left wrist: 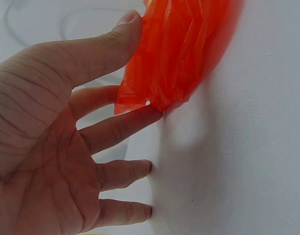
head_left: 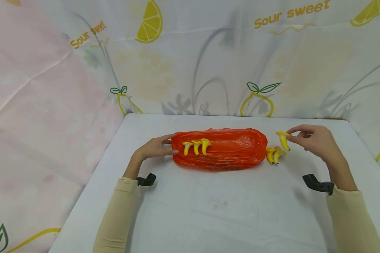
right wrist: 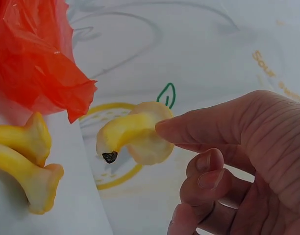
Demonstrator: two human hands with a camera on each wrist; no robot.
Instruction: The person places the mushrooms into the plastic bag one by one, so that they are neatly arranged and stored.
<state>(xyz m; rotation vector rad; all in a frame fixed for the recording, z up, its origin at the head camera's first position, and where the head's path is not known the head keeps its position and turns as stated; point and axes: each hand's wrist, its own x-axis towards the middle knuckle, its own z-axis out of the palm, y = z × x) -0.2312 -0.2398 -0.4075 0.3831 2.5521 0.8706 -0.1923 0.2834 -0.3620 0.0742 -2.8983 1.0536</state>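
A long red plastic-wrapped bundle (head_left: 237, 147) lies lengthwise on the white table. Three yellow trumpet-shaped mushrooms (head_left: 196, 147) sit in a row on its left part. At the bundle's left end rests my left hand (head_left: 156, 147), its thumb and spread, fairly straight fingers touching the red plastic (left wrist: 174, 54). My right hand (head_left: 316, 138) pinches another yellow mushroom (right wrist: 133, 132) between thumb and forefinger, beyond the bundle's right end. This mushroom's stem has a dark tip. Just below it, two more yellow mushrooms (head_left: 275, 154) lie on the table beside the bundle.
The white table (head_left: 228, 211) runs back to a printed cloth (head_left: 190, 63) with lemon drawings and lettering. Pinkish cloth (head_left: 44, 105) hangs along the left side. A black wrist mount (head_left: 318, 183) sits on the right wrist, and a similar mount (head_left: 146, 180) on the left.
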